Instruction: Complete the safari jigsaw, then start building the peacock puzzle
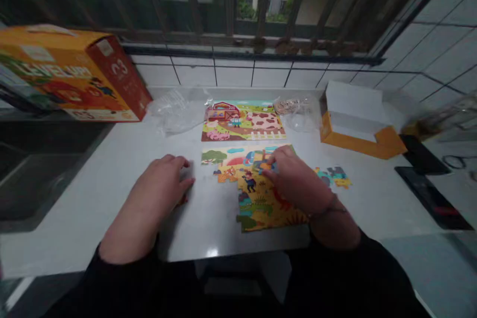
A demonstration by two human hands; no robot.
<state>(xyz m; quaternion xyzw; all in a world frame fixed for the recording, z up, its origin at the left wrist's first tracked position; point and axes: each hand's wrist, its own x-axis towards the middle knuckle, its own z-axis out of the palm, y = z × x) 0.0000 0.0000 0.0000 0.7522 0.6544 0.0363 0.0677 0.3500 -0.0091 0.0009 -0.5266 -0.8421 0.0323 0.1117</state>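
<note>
A partly joined colourful jigsaw (pixel 257 194) lies on the white counter (pixel 112 184) in front of me. My right hand (pixel 296 181) rests on its upper right part, fingertips pressing a piece near the top. My left hand (pixel 164 184) lies flat on the counter left of the jigsaw, fingers slightly curled; a bit of a piece shows under its edge. A finished farm-scene jigsaw (pixel 242 120) sits further back. Loose joined pieces (pixel 333 177) lie right of my right hand.
An orange puzzle box (pixel 70 74) stands at the back left. Clear plastic bags (pixel 177 109) (pixel 298 109) flank the farm jigsaw. An open orange-and-white box tray (pixel 357 126) sits at the right, dark flat items (pixel 428 184) beyond it. A barred window runs behind.
</note>
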